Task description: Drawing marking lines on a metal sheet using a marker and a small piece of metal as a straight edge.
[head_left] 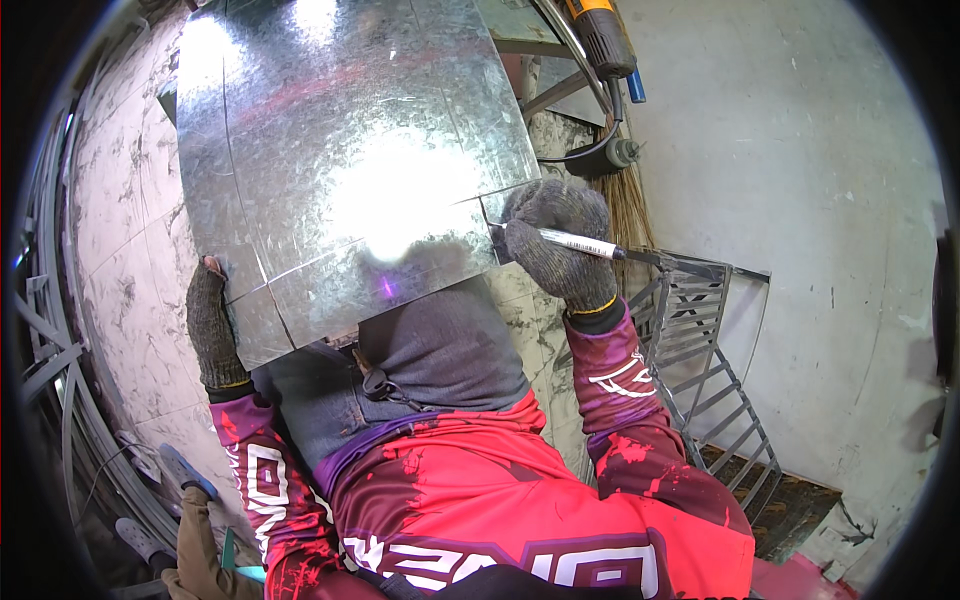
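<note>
A shiny galvanized metal sheet [330,120] lies across my lap, with dark marker lines drawn along its left side and near edge. My right hand [560,235], in a grey knit glove, is closed around a white marker pen [585,243]. The pen's tip is at the sheet's right edge, beside a short dark line. At the sheet's left edge is my left hand [212,325], also gloved, with a bare fingertip showing at the top. It grips that edge from the side, its other fingers partly hidden. Bright glare covers the sheet's middle.
A yellow and black power tool [605,40] with a cord hangs at the upper right, above a straw broom [622,190]. Beside my right arm stands a grey metal rack [700,350]. Long metal bars [62,400] line the left. Another person's foot [187,470] shows at lower left.
</note>
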The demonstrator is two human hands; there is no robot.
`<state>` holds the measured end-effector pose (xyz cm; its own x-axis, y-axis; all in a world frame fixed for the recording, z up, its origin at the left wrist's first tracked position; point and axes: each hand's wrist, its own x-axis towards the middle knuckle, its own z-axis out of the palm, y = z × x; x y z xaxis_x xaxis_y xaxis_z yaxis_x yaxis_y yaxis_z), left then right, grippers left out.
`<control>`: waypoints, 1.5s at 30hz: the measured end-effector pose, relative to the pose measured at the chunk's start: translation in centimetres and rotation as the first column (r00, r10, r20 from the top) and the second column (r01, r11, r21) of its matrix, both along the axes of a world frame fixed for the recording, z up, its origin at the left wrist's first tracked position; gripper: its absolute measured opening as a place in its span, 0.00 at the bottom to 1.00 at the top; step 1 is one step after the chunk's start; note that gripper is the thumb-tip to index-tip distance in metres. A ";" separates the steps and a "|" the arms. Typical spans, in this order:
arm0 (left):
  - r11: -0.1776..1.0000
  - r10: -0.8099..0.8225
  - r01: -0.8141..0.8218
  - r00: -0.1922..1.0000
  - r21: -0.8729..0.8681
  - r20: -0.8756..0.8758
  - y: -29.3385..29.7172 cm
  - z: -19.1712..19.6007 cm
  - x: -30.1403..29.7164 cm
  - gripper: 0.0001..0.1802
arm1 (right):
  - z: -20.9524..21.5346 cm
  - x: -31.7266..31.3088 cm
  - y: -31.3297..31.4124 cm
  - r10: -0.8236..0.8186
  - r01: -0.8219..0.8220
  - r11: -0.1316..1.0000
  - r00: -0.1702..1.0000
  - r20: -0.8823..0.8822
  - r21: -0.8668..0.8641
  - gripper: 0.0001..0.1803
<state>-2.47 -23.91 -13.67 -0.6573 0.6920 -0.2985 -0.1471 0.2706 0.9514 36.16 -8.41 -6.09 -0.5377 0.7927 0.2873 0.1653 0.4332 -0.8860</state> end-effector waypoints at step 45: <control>0.999 -0.032 0.031 0.995 -0.012 -0.090 0.0 -0.8 -0.1 0.23 | -0.6 0.0 -1.5 -0.143 0.144 0.987 0.990 -0.021 0.070 0.09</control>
<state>-2.57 -23.87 -14.48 -0.6598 0.7100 -0.2463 -0.0525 0.2834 0.9576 36.17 -9.90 -6.65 -0.4152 0.8383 0.3534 0.2165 0.4683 -0.8566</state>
